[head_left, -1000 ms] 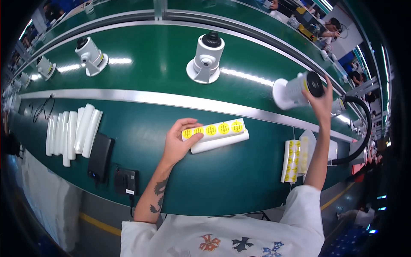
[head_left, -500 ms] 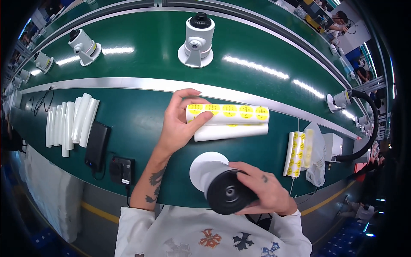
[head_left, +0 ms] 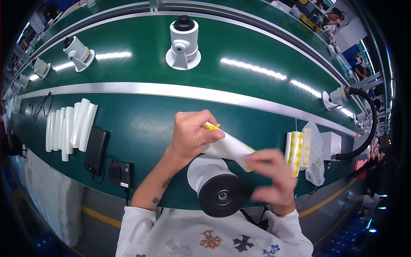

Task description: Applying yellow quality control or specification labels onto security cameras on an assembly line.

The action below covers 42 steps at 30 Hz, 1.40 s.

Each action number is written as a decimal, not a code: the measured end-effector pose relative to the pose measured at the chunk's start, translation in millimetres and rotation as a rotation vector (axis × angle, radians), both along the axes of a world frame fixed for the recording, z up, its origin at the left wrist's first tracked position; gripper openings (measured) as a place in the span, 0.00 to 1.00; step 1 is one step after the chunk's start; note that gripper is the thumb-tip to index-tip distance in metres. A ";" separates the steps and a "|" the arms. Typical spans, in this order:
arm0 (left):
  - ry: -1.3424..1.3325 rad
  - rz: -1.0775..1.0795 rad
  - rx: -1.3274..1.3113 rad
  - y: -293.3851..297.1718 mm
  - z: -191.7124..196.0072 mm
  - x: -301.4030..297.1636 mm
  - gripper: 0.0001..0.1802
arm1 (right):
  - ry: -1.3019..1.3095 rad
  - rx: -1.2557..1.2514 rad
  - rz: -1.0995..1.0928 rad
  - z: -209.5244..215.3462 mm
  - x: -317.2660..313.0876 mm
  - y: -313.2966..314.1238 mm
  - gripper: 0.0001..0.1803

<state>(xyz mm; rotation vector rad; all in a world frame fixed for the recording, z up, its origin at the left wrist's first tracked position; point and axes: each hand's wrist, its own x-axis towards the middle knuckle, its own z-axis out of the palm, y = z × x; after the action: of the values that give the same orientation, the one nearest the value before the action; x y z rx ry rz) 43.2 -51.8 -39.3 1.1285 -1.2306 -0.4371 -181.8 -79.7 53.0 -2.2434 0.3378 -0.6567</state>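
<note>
Pinching sticker strip [head_left: 227, 147], both hands.

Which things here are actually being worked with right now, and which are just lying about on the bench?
In hand:
- left hand and right hand holding the white sticker strip
- white camera unit close below the hands

Lying about:
- spare sticker strips
- plastic bag
- stack of white strips
- black power bank
- black adapter
- cameras on the belt
</note>
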 end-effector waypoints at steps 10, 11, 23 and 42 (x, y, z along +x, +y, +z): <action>-0.448 0.241 -0.247 -8.1 -4.9 -7.4 0.37 | 0.015 -0.134 -0.041 -2.4 59.4 -38.7 0.08; -0.482 0.267 -0.257 -9.5 -6.0 -6.6 0.37 | -0.017 -0.129 -0.028 -4.7 60.2 -40.8 0.08; -0.401 0.244 0.054 28.1 -46.0 21.4 0.11 | 0.256 0.408 0.081 51.3 25.2 -3.0 0.05; -0.149 0.095 -0.180 105.7 4.8 2.9 0.21 | 0.401 0.329 -0.003 26.7 24.6 24.6 0.07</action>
<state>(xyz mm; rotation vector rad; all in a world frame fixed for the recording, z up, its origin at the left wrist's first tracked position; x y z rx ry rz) 46.1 53.9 -34.5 1.0746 -1.3123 -0.1688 -157.2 -55.1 79.6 -2.0418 0.6003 -0.1297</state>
